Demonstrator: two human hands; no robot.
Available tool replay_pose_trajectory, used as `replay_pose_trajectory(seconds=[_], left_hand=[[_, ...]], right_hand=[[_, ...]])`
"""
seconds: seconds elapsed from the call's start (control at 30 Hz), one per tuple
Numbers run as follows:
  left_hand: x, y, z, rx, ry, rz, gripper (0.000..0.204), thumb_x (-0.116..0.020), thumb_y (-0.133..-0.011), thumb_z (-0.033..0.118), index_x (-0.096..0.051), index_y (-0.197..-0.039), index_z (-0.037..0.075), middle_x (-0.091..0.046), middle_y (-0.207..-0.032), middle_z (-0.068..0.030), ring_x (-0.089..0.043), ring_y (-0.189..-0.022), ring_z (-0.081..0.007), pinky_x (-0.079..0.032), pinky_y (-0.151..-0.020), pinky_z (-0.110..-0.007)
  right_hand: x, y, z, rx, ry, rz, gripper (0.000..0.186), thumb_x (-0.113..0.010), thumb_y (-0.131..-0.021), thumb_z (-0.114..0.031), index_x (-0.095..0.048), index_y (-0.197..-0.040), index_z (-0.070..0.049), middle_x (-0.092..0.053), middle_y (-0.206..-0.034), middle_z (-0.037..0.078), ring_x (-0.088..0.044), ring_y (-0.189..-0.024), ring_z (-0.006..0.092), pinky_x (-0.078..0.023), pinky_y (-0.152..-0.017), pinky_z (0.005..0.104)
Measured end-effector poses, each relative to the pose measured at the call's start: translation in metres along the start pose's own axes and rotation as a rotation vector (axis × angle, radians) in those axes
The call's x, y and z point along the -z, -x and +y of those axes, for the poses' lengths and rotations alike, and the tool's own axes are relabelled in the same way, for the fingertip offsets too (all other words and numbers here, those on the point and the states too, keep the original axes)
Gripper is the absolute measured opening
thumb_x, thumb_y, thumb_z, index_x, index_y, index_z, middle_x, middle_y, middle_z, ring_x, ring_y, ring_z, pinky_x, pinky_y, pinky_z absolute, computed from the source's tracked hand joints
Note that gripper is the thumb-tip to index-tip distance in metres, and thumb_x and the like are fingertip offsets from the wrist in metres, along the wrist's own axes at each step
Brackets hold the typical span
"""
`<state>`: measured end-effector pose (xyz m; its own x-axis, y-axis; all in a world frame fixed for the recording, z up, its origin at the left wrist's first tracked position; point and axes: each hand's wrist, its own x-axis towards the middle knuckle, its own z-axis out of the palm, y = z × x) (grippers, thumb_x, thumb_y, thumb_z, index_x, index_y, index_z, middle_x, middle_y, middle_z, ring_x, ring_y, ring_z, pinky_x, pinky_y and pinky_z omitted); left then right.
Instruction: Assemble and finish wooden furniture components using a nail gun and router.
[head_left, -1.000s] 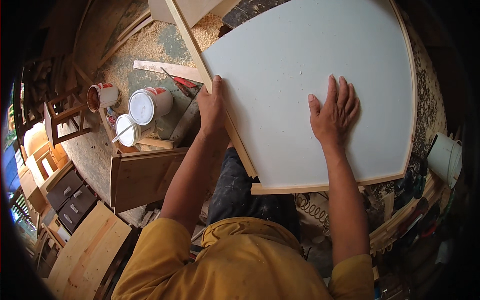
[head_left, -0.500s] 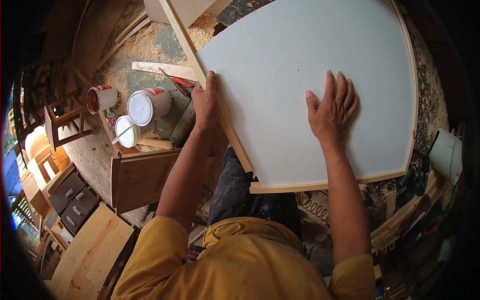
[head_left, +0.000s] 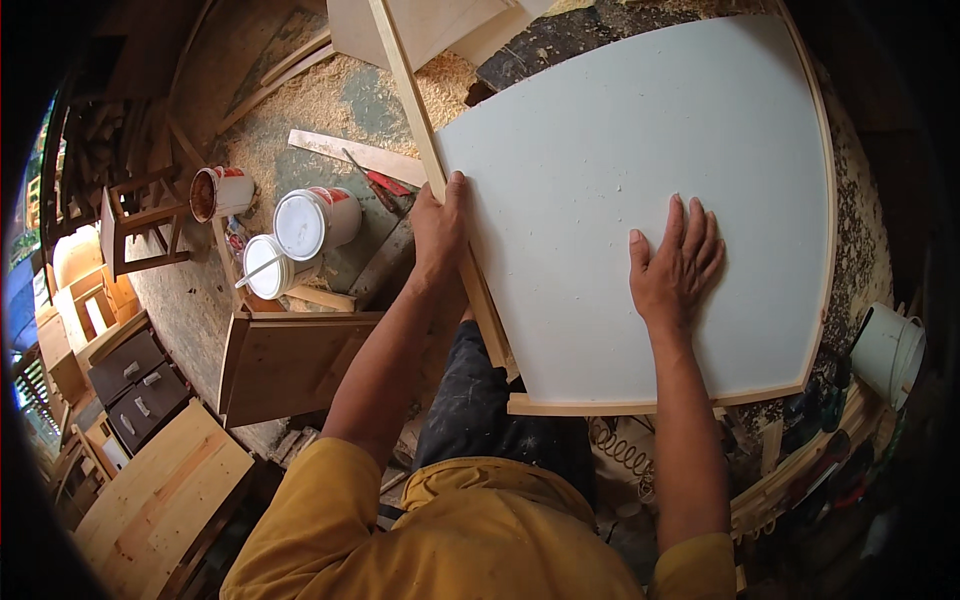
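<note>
White panel: A large, pale panel (head_left: 570, 230) lies before the person, its near edge above the lap; its far edge looks curved in this wide view.
Left strip: A narrow wooden strip (head_left: 408, 95) runs along the panel's left side and on past its far left corner.
Left hand: The person's left hand (head_left: 440, 232) is closed around the strip, thumb on the upper side by the panel, the other fingers partly hidden at the outer side.
Right hand: The right hand (head_left: 676, 268) rests flat on the panel, right of its middle, palm down, fingers slightly spread, grasping nothing.
Other edges: Light wooden edging (head_left: 828, 190) follows the right side, and a near strip (head_left: 580, 408) borders the side closest to the body.
Panel surface: Small pale specks are scattered over it.
Buckets: Left of the left hand stand a lidded white bucket (head_left: 302, 226) and, touching or just beside it, a smaller tub (head_left: 265, 270) with a stick across its lid. An open bucket (head_left: 222, 193), brown inside, stands farther left.
Floor: Wood shavings (head_left: 300, 100) lie around a flat board (head_left: 350, 153); a red-handled tool (head_left: 388, 184) is near the board.
Lower left: Dark drawers (head_left: 140, 390) sit beside a knotty wooden top (head_left: 165, 485).
Far right: A white pail (head_left: 885, 352) leans at a tilt.
Clothing: A mustard shirt (head_left: 480, 525) and dark trousers (head_left: 475, 400).
</note>
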<state>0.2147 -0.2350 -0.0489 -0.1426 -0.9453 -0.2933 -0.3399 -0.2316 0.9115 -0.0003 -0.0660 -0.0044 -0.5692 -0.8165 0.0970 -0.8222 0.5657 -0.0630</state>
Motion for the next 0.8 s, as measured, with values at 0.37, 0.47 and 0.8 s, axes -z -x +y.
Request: replay_pose_trajectory(seconds=[0.37, 0.47, 0.8], left_hand=[[-0.003, 0.009, -0.001, 0.035, -0.140, -0.013, 0.041, -0.046, -0.097, 0.034, -0.055, -0.099, -0.006, -0.057, -0.078, -0.0055, -0.049, -0.071, -0.0131, -0.042, -0.065, -0.031], [-0.002, 0.011, 0.004, 0.040, -0.138, -0.012, 0.039, -0.047, -0.097, 0.033, -0.055, -0.094, -0.005, -0.053, -0.073, -0.0029, -0.046, -0.068, -0.0119, -0.041, -0.062, -0.030], [0.072, -0.010, -0.010, 0.078, -0.163, 0.074, 0.032, -0.060, -0.088, 0.029, -0.059, -0.099, -0.001, -0.060, -0.074, -0.0069, -0.061, -0.069, -0.0149, -0.048, -0.058, -0.029]], right_hand=[[0.001, -0.002, -0.002, -0.012, 0.025, -0.023, 0.066, -0.058, -0.084, -0.042, -0.034, -0.137, -0.010, -0.032, -0.140, 0.014, -0.026, -0.132, 0.0348, -0.017, -0.107, 0.0558], [-0.001, 0.000, -0.001, 0.006, 0.025, 0.012, 0.066, -0.057, -0.084, -0.041, -0.034, -0.138, -0.010, -0.032, -0.141, 0.014, -0.025, -0.133, 0.0344, -0.016, -0.107, 0.0558], [0.005, -0.002, -0.005, -0.010, 0.015, -0.001, 0.065, -0.059, -0.083, -0.039, -0.036, -0.137, -0.011, -0.034, -0.140, 0.013, -0.028, -0.132, 0.0331, -0.018, -0.108, 0.0528]])
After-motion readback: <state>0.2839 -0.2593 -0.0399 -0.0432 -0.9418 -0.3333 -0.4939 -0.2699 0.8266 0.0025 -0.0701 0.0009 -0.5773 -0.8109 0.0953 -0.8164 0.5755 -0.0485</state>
